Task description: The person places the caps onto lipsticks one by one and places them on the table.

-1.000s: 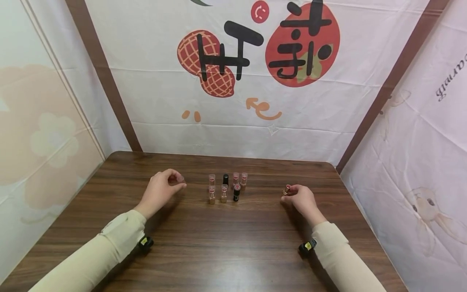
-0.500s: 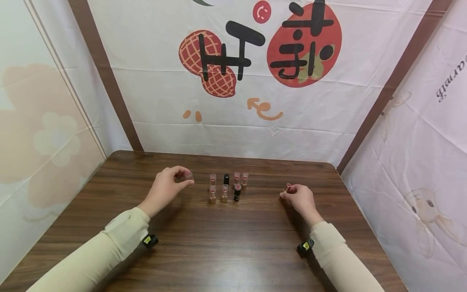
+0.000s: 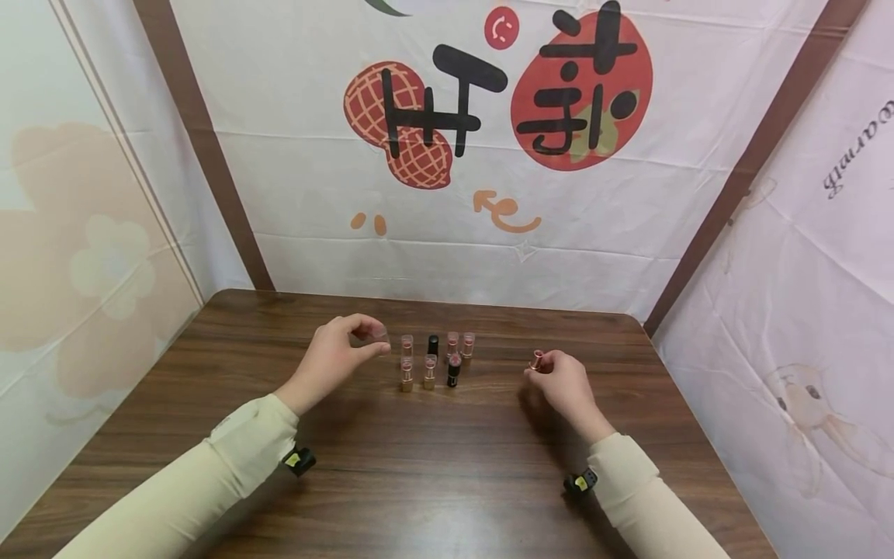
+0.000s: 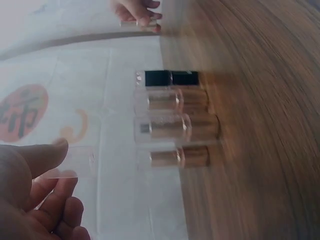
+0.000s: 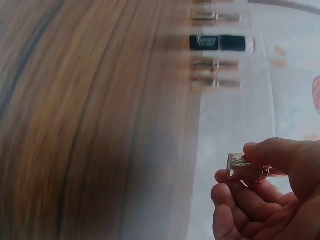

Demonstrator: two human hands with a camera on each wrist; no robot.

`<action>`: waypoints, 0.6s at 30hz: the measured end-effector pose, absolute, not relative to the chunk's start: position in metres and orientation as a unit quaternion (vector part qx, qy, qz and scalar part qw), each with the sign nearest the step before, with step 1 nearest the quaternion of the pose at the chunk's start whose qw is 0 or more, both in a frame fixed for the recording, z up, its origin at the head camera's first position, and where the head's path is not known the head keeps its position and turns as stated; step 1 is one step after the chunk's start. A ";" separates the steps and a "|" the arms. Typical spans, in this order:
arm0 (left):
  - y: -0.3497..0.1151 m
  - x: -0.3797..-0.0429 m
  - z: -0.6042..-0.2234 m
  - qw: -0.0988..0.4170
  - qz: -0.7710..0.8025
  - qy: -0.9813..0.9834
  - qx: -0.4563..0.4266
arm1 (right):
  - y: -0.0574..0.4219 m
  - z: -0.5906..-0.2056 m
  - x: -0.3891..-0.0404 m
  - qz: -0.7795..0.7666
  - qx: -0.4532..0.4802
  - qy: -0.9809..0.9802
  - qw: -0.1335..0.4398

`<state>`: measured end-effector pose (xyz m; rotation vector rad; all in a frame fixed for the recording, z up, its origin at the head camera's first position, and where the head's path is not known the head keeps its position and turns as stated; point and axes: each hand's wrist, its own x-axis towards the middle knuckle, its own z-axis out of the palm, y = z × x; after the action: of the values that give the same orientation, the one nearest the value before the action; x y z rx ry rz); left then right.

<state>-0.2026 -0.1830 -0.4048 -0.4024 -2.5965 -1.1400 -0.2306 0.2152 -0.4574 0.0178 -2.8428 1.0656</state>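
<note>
Between the thumb and fingers of my left hand [image 3: 335,357] is a clear lipstick cap [image 4: 80,161], held left of the grouped lipsticks. My right hand [image 3: 564,380] pinches an uncapped lipstick [image 5: 246,168] with a gold-toned case, off to the right of the group. Its reddish top [image 3: 537,357] points upward in the head view. Several lipsticks stand upright in two rough rows between the hands. In the front row are two gold ones with clear caps, one of them a gold lipstick [image 3: 407,376], and a black lipstick [image 3: 453,373]. Behind them stands a black-capped lipstick [image 3: 433,344].
The lipsticks share a dark wood-grain table [image 3: 447,458]. A white printed cloth [image 3: 461,268] hangs behind its far edge, with more cloth at both sides. A small black wrist camera [image 3: 299,461] sits at the left cuff and another black wrist camera [image 3: 580,483] at the right.
My left hand has moved right with the clear cap, closer to the standing lipsticks. My right hand has shifted slightly left with the uncapped lipstick. The standing lipsticks have stayed put.
</note>
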 end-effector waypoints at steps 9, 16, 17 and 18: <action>-0.161 -0.202 -0.395 0.128 -0.402 -0.893 -0.156 | 0.189 -0.453 -0.221 0.380 0.021 -0.924 0.046; -0.142 -0.196 -0.379 0.110 -0.411 -0.887 -0.177 | 0.168 -0.451 -0.215 0.439 0.035 -0.896 0.055; -0.139 -0.196 -0.377 0.109 -0.412 -0.886 -0.180 | 0.166 -0.450 -0.215 0.447 0.036 -0.892 0.056; -0.136 -0.195 -0.375 0.109 -0.412 -0.886 -0.184 | 0.163 -0.450 -0.214 0.454 0.038 -0.888 0.057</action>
<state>-0.1949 -0.1362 -0.3750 -0.5407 -2.6048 -1.2120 -0.2144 0.1633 -0.4499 0.1160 -2.6939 1.3761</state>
